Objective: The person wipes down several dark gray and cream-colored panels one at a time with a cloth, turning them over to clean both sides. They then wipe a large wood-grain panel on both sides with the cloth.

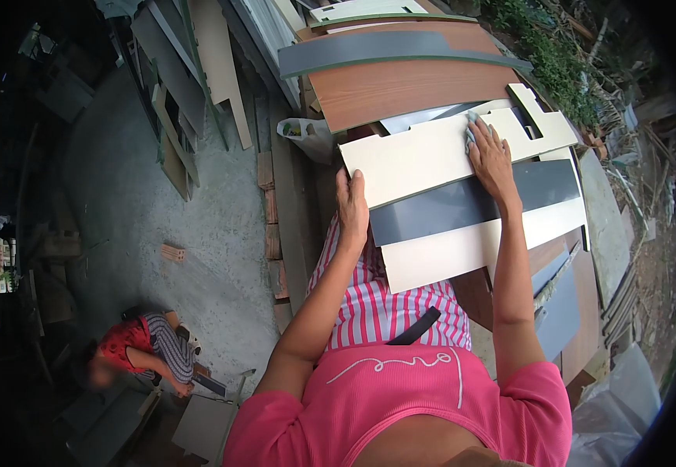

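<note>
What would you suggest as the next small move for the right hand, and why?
Probably slide the blue-grey cloth leftward along the cream, notched flat board: the right hand has it under its fingers on that surface, while the left hand holds the board's left edge, seemingly steadying it.

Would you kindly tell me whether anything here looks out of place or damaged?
Mainly a lone brick lying on the open floor, apart from the bricks lined up along its edge, so it looks stray. The notches in the cream board under the right hand seem like deliberate cuts, not damage.
</note>
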A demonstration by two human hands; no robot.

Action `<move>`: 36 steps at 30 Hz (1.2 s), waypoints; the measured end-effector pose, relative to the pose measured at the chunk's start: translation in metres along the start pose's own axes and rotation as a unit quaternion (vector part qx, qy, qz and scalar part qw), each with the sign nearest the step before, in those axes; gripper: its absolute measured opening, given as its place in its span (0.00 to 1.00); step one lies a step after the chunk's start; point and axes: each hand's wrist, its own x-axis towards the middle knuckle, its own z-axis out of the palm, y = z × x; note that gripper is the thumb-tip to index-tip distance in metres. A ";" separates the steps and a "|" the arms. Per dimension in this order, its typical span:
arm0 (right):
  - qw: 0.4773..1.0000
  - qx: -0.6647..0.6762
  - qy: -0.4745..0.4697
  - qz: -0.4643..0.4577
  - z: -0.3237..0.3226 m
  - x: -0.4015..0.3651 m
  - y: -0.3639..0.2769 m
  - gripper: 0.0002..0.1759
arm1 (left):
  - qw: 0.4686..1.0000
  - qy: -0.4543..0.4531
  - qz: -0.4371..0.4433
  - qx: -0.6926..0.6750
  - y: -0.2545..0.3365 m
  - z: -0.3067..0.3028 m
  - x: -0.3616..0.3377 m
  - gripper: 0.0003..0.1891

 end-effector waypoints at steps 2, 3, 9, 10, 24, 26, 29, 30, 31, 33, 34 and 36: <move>1.000 0.004 0.016 0.004 -0.005 -0.017 -0.003 0.25 | 1.000 -0.003 -0.003 -0.002 0.000 0.000 0.000 0.23; 1.000 0.003 0.015 0.007 -0.006 -0.018 -0.001 0.25 | 1.000 -0.002 0.002 0.001 0.000 0.001 0.000 0.23; 0.999 -0.002 0.023 0.038 0.002 0.015 0.029 0.25 | 1.000 -0.011 0.011 -0.011 -0.006 0.001 0.003 0.24; 0.998 -0.006 0.021 0.057 0.005 0.026 0.037 0.26 | 1.000 -0.011 0.018 -0.014 -0.007 0.000 0.003 0.24; 0.996 -0.019 0.043 0.081 0.000 -0.018 0.035 0.26 | 1.000 -0.009 0.006 -0.005 -0.004 0.000 0.001 0.25; 0.996 -0.004 0.037 0.083 -0.004 -0.019 0.038 0.26 | 1.000 -0.012 0.001 -0.005 -0.004 0.000 0.001 0.25; 0.993 -0.038 0.018 0.107 -0.002 0.004 0.054 0.27 | 1.000 -0.007 0.004 -0.001 -0.003 0.001 0.002 0.25; 0.991 -0.048 0.012 0.122 0.000 0.015 0.062 0.27 | 1.000 -0.004 0.008 0.005 -0.004 0.001 0.002 0.25; 0.989 -0.058 0.005 0.135 0.005 0.027 0.071 0.27 | 1.000 0.000 0.012 0.011 -0.006 0.000 0.002 0.25; 0.989 -0.070 0.003 0.127 0.017 0.049 0.088 0.28 | 1.000 0.012 0.009 0.021 -0.006 0.000 0.002 0.25; 0.990 -0.058 -0.003 0.129 0.015 0.057 0.090 0.28 | 0.999 0.014 0.007 0.028 -0.003 0.000 0.001 0.24; 0.991 -0.052 -0.009 0.119 0.019 0.070 0.100 0.28 | 0.999 0.016 0.012 0.027 0.000 0.001 0.000 0.24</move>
